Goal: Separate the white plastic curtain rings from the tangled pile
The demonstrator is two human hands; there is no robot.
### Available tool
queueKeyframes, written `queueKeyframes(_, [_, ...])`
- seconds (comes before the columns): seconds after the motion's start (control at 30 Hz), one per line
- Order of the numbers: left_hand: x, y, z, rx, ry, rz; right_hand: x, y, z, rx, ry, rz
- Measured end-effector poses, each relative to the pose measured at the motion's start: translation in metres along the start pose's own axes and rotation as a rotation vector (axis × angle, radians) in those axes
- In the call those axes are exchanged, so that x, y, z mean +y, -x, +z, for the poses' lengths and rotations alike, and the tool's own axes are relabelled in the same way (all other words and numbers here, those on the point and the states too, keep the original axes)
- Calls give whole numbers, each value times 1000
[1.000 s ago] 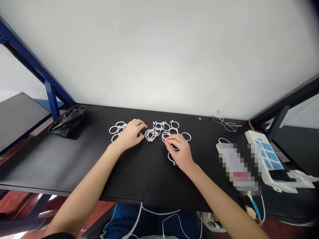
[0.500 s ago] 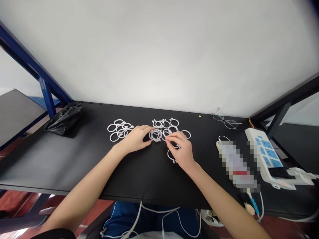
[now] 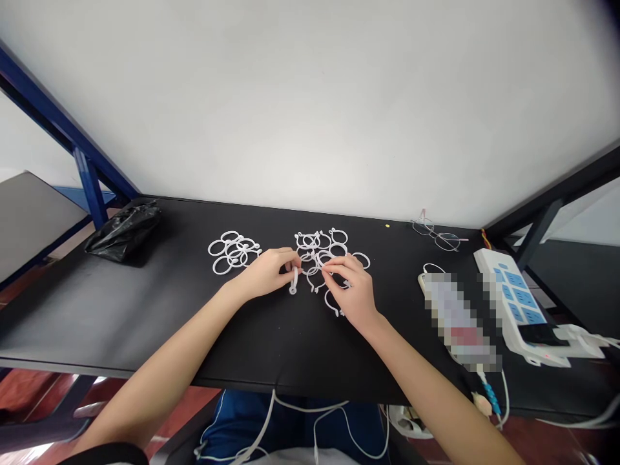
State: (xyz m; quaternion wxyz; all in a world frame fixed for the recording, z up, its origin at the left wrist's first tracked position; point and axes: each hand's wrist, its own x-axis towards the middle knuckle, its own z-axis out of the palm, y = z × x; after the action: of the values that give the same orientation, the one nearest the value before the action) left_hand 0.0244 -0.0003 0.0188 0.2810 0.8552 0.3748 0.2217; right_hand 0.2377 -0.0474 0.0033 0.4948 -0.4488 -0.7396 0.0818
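My left hand [image 3: 276,268] is closed, thumb and fingers pinching a white ring [image 3: 294,281] that hangs nearly edge-on. My right hand [image 3: 351,284] is also closed, its thumb and fingertips pinched at the edge of a white ring [image 3: 320,257] in the middle pile. Several more thin white rings [image 3: 339,236] with small knobs at their ends lie overlapping between and beyond my hands. One ring [image 3: 330,305] rests partly under my right hand, and another [image 3: 363,260] lies just past its knuckles. To the left of my left hand is a separate cluster of rings [image 3: 229,253].
On the black table [image 3: 169,310], a crumpled black bag [image 3: 126,231] lies at the left. To the right are eyeglasses [image 3: 443,240], a blurred-out phone [image 3: 458,323] on a cable, and a white power strip [image 3: 516,300]. A white wall [image 3: 310,116] stands behind.
A white ring in my left hand has come away from the bunched rings and now shows edge-on. Rings between my hands have shifted and spread. My right hand has barely moved.
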Motion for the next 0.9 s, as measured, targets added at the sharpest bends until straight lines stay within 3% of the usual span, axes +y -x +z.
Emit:
queueKeyframes(0.2, [-1, 0, 2, -15, 166, -137, 1, 1, 0, -5, -1, -2])
queueKeyframes(0.43, [-1, -1, 3, 64, 280, -169, 1, 1, 0, -1, -2, -15])
queueKeyframes(0.9, [-6, -1, 8, 143, 100, -83, -2, 1, 0, 3, -15, -14])
